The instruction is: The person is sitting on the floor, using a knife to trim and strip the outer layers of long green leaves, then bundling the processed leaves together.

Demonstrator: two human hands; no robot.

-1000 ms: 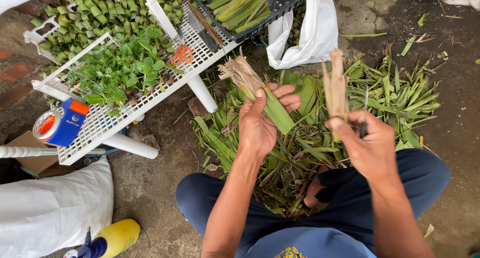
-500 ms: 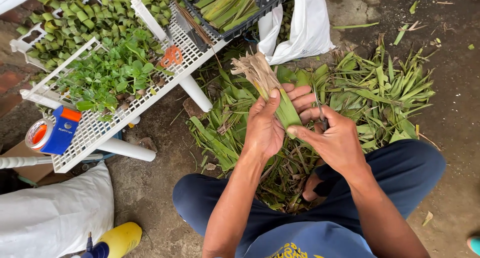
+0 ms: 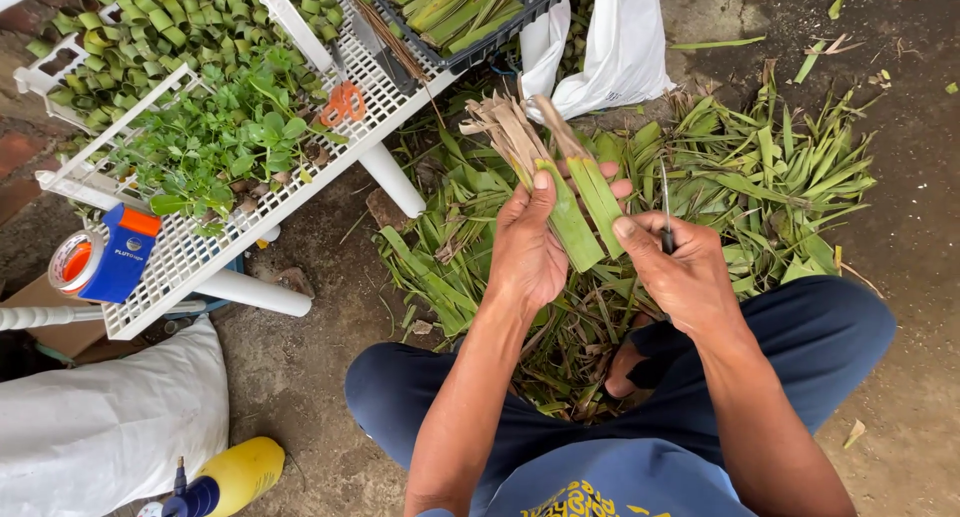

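Far to the left of our hands we see a white sack [image 3: 100,427] and a yellow spray bottle [image 3: 225,477] on the ground, then a blue tape dispenser [image 3: 105,257] at the edge of a white rack [image 3: 190,257]. On that rack, up and left of our left hand, lie leafy green sprigs [image 3: 210,147], rolled green leaf pieces [image 3: 150,27] and orange scissors [image 3: 343,103].

Our left hand [image 3: 525,252] is closed around a bunch of long leaves [image 3: 560,192], green below and dry brown at the tips, held upright between the 2 hands. Our right hand [image 3: 680,272] grips a small knife [image 3: 664,207], blade up, its thumb touching the bunch.

Under and to the right of both hands spreads a pile of cut green leaves [image 3: 790,187].
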